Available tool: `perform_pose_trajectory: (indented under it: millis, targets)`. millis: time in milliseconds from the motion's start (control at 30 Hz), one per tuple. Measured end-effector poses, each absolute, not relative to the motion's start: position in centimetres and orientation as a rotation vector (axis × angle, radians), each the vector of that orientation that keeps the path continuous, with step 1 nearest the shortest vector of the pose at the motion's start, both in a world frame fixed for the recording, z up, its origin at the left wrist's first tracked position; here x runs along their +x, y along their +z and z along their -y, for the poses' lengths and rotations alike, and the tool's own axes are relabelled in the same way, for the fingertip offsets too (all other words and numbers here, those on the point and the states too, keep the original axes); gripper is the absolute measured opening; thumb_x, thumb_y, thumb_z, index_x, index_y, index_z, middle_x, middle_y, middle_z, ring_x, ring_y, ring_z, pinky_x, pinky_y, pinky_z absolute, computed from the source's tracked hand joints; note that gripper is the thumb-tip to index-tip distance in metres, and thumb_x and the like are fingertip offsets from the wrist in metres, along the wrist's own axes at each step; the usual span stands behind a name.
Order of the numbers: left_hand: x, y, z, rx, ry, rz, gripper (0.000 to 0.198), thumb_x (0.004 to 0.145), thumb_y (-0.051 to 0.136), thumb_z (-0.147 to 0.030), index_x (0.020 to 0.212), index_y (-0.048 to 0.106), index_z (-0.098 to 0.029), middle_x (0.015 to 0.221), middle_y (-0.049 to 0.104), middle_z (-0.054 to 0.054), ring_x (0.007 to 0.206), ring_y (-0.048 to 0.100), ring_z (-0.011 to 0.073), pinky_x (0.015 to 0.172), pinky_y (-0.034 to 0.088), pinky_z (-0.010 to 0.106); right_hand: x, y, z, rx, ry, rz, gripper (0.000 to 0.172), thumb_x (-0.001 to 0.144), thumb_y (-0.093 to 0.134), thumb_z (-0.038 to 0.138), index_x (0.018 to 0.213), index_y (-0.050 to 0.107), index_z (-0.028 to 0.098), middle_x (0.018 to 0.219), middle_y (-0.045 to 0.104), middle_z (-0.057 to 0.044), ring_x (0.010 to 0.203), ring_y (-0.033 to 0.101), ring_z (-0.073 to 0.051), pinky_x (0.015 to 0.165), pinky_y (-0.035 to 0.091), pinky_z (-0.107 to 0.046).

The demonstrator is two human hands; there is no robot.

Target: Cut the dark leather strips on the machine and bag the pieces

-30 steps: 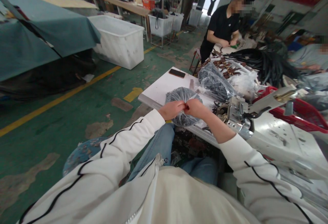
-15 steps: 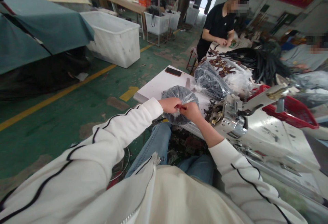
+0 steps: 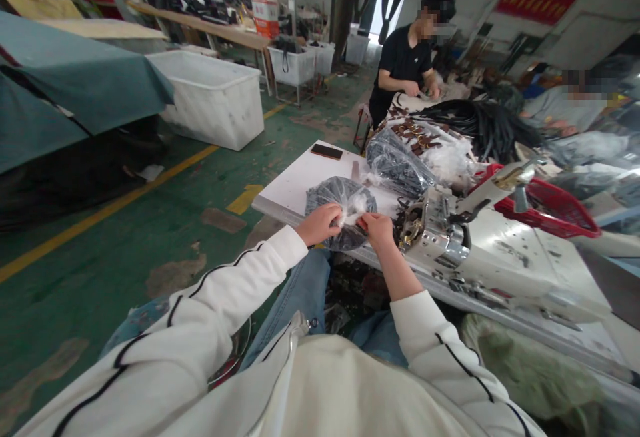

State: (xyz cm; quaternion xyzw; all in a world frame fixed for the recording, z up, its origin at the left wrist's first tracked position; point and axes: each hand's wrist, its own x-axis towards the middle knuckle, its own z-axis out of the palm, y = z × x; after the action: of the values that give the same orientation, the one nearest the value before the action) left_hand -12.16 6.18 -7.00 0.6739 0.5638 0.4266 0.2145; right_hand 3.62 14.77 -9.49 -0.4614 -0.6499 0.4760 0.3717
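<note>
A clear plastic bag [image 3: 325,192] with dark contents lies at the near edge of the white sewing table [image 3: 287,187]. My left hand [image 3: 320,224] pinches the gathered, whitish mouth of the bag from the left. On the other side of that gathered plastic, my right hand [image 3: 377,229] grips it with curled fingers. A small gap separates the two hands. Behind it rests a second clear bag [image 3: 400,160] of dark strips. The metal head of a sewing machine [image 3: 440,224] stands close to the right of my right hand.
A phone [image 3: 327,151] lies at the table's far left corner. Beyond the machine sits a red basket [image 3: 555,207]. A co-worker in a black shirt [image 3: 407,57] sits across, by a heap of black straps [image 3: 493,127]. A large white bin [image 3: 215,97] stands on the floor at left.
My hands were together at the bag's neck and have moved apart, spreading the gathered plastic between them. The whole view has shifted slightly as my head turned.
</note>
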Motion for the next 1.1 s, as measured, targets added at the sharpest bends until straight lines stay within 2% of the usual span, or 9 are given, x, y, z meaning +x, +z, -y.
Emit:
perform_pose_trajectory:
  millis: [133, 267, 467, 633, 733, 800, 900, 1000, 1100]
  targets:
    - [-10.2, -6.8, -7.0, 1.456, 1.411, -1.651, 0.009, 0.073, 0.054, -0.025, 0.071, 0.048, -0.02, 0.067, 0.055, 0.0, 0.068, 0.054, 0.0166, 0.068, 0.046, 0.031, 4.8, -9.1, -12.7, -1.1, 1.302, 1.389, 0.026, 0.064, 0.055, 0.043, 0.055, 0.051, 0.019, 0.055, 0.055, 0.0, 0.057, 0.056, -0.014, 0.058, 0.048, -0.026]
    - [-9.0, -4.9, -7.2, 1.164, 1.452, -1.495, 0.031, 0.087, 0.038, -0.041, 0.08, 0.056, -0.016, 0.061, 0.061, 0.003, 0.059, 0.059, 0.0151, 0.059, 0.047, 0.029, 5.9, -7.5, -7.9, -0.997, 1.327, 1.185, 0.018, 0.07, 0.058, 0.036, 0.067, 0.061, 0.018, 0.059, 0.058, 0.001, 0.054, 0.053, -0.013, 0.056, 0.047, -0.024]
    - [-9.7, -4.8, -3.6, 1.05, 1.413, -1.335, 0.049, 0.073, 0.061, -0.041, 0.113, 0.058, -0.014, 0.082, 0.069, 0.006, 0.062, 0.062, 0.0164, 0.055, 0.047, 0.027, 6.8, -5.7, -2.2, -0.672, 1.413, 1.79, 0.015, 0.075, 0.068, 0.031, 0.083, 0.071, 0.019, 0.076, 0.066, -0.002, 0.065, 0.059, -0.014, 0.059, 0.047, -0.024]
    - [-12.7, -5.3, -0.3, 1.539, 1.054, -2.142, 0.041, 0.067, 0.062, -0.021, 0.109, 0.062, -0.019, 0.085, 0.069, 0.006, 0.078, 0.065, 0.0247, 0.068, 0.049, 0.034, 7.3, -6.3, -3.4, -0.92, 1.166, 1.712, 0.012, 0.078, 0.061, 0.024, 0.087, 0.067, 0.019, 0.081, 0.064, -0.004, 0.067, 0.06, -0.015, 0.059, 0.05, -0.025]
    - [-14.3, -3.5, 0.9, 1.956, 0.982, -2.675, 0.028, 0.068, 0.057, -0.012, 0.091, 0.069, -0.023, 0.084, 0.067, 0.008, 0.082, 0.061, 0.0313, 0.07, 0.046, 0.044, 7.0, -6.6, -4.2, -0.918, 1.105, 1.702, 0.034, 0.075, 0.06, 0.019, 0.108, 0.06, 0.02, 0.105, 0.061, -0.007, 0.073, 0.062, -0.014, 0.059, 0.052, -0.025]
    - [-14.3, -2.0, 1.5, 2.135, 1.222, -2.838, 0.022, 0.069, 0.059, -0.012, 0.084, 0.069, -0.024, 0.082, 0.066, 0.008, 0.083, 0.06, 0.0326, 0.073, 0.045, 0.048, 6.5, -6.3, -4.0, -0.835, 1.102, 1.737, 0.055, 0.074, 0.059, 0.017, 0.128, 0.049, 0.024, 0.124, 0.053, -0.011, 0.078, 0.063, -0.014, 0.06, 0.054, -0.025]
    - [-12.0, -0.6, 2.4, 2.596, 1.557, -2.415, 0.02, 0.071, 0.061, -0.01, 0.083, 0.068, -0.025, 0.077, 0.065, 0.005, 0.077, 0.06, 0.0262, 0.075, 0.048, 0.044, 6.0, -5.2, -3.4, -0.691, 1.017, 1.85, 0.078, 0.074, 0.061, 0.015, 0.146, 0.03, 0.027, 0.148, 0.033, -0.015, 0.092, 0.063, -0.018, 0.069, 0.057, -0.029]
    - [-8.3, -0.5, 3.6, 2.83, 1.462, -1.715, 0.037, 0.077, 0.059, -0.006, 0.103, 0.065, -0.031, 0.09, 0.066, 0.003, 0.085, 0.063, 0.0207, 0.079, 0.052, 0.036, 6.2, -4.1, -3.3, -0.585, 0.877, 1.963, 0.06, 0.076, 0.058, 0.014, 0.134, 0.05, 0.026, 0.137, 0.051, -0.01, 0.105, 0.061, -0.022, 0.089, 0.052, -0.034]
    - [-6.0, -1.3, 4.7, 2.377, 1.796, -1.725, 0.05, 0.075, 0.067, -0.011, 0.119, 0.057, -0.031, 0.108, 0.061, 0.006, 0.097, 0.061, 0.0217, 0.085, 0.053, 0.037, 7.0, -4.2, -3.7, -0.85, 0.823, 1.836, 0.017, 0.077, 0.06, 0.021, 0.09, 0.07, 0.021, 0.089, 0.072, -0.007, 0.086, 0.067, -0.023, 0.08, 0.053, -0.033]
